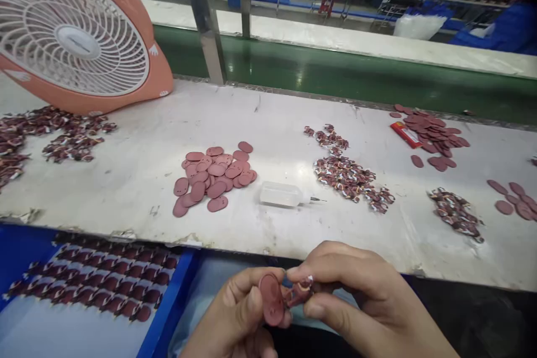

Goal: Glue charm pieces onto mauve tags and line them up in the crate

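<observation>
In my left hand [239,313] is a dark red oval disc [272,299], pinched between thumb and fingers with its flat face showing. Between the thumb and forefinger of my right hand [356,296] sits a small brownish-red figurine [302,290] with white and yellowish details. The figurine meets the disc's right edge; whether the two are joined I cannot tell. Both hands are low, in front of the table's near edge. Beyond them on the table lie a pile of oval discs [218,170] and a clear needle-tipped bottle [280,194] on its side.
Piles of small figurines [346,176] lie right of the bottle, with more discs [436,131] and a red packet [405,135] farther back. An orange fan [161,75] stands at the left. A blue tray [168,313] with rows of assembled pieces is at lower left. Behind runs a green belt [293,64].
</observation>
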Demonstrator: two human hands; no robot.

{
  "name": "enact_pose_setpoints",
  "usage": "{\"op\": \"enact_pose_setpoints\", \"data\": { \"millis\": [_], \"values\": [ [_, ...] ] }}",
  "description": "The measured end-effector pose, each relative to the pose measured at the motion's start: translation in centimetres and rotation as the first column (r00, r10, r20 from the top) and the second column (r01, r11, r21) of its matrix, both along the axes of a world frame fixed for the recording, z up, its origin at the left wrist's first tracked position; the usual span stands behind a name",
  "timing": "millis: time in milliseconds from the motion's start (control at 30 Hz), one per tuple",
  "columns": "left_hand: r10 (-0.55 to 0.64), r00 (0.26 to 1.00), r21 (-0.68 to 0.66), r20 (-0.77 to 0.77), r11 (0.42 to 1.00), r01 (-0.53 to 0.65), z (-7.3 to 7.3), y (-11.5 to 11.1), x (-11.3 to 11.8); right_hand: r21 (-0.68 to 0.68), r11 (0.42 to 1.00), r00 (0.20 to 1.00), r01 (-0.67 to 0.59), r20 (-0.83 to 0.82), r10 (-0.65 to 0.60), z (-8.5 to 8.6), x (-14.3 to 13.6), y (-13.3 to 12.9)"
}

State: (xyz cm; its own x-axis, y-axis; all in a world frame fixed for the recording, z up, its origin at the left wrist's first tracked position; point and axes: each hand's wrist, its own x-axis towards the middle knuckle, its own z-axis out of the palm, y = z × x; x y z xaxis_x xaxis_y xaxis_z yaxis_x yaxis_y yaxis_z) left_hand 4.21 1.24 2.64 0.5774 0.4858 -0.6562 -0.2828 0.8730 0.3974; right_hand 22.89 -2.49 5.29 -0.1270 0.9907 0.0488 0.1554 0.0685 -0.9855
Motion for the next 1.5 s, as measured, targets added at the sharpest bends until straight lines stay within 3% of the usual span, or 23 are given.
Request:
{"op": "enact_pose_setpoints", "data": {
  "millis": [233,533,933,1500],
  "values": [
    [0.068,0.998,0.03,0.001,0.997,-0.068,-0.5,-0.7,-0.4,0.104,0.988,0.972,-0.114,0.217,0.089,0.7,-0.8,0.6],
    [0.082,0.997,0.018,0.004,0.996,-0.082,-1.2,-0.7,-0.3,0.078,0.971,0.91,-0.225,0.374,0.181,0.6,-0.7,1.0],
    [0.113,0.994,-0.027,-0.007,0.993,-0.114,-2.1,-0.3,0.6,0.014,0.985,0.922,-0.17,0.355,0.154,0.0,-0.1,1.3],
    [0.117,0.993,-0.021,0.01,0.993,-0.117,-1.5,-0.6,0.4,0.116,0.954,0.852,-0.276,0.489,0.187,1.4,-0.3,1.7]
  ]
}}
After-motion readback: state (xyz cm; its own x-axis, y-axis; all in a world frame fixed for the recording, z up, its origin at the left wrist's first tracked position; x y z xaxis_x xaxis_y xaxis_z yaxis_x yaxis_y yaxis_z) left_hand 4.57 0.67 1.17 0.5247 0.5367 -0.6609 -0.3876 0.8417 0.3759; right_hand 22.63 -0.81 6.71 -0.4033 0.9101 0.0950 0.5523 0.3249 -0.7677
